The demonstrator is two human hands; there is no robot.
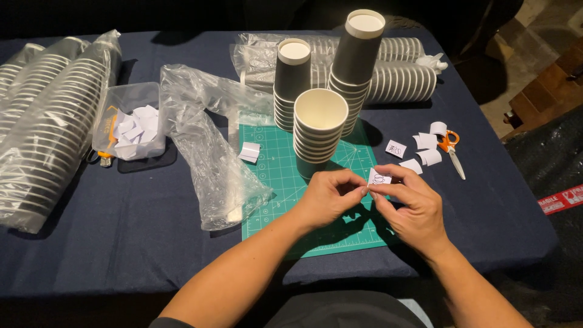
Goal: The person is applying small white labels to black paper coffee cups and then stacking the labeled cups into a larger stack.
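Observation:
My left hand [328, 197] and my right hand [413, 206] meet over the green cutting mat [267, 200], both pinching one small white paper sticker [379, 178] with a dark drawing on it. Just behind my hands stands an upright stack of grey paper cups [319, 130], its white inside showing. Two more stacks, turned upside down, stand further back: one shorter stack [291, 82] and one taller stack [357, 64].
Curled white paper slips [427, 149] and orange-handled scissors [450, 149] lie right of the mat. A clear tub of paper pieces [130, 124] and crumpled plastic wrap [209, 152] lie to the left. Bagged cup sleeves lie at far left [48, 127] and at the back [398, 76].

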